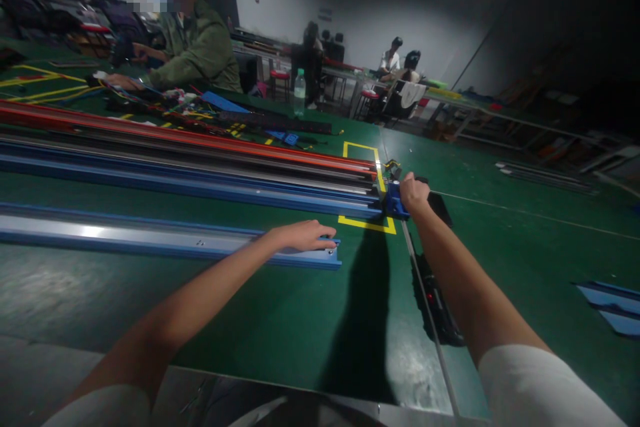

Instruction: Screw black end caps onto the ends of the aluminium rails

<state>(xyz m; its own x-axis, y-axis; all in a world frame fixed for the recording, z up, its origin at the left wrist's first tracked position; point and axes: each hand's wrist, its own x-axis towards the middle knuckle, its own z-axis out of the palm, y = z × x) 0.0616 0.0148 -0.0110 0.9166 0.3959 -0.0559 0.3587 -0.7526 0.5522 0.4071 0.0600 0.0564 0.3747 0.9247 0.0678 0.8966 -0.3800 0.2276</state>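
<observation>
My left hand (306, 235) lies over the right end of a long channel-shaped rail (175, 238), silver inside with blue edges. Its thumb is inside the channel and its fingers curl over the far edge. My right hand (414, 192) is a fist around a small blue block-like part (397, 201), whose exact kind I cannot make out. This part stands at the right ends of several long rails: blue ones (280, 193) in front, dark and silver ones behind, and an orange-red one (270, 145) at the back. The fingertips of my right hand are hidden.
Yellow tape (367, 223) marks the green table around the rail ends. A black device (437, 310) with a red light lies below my right forearm, a flat dark object (441, 209) beside my wrist. Across the table sit a co-worker in a green jacket (200, 50), tangled wires and a bottle (299, 90).
</observation>
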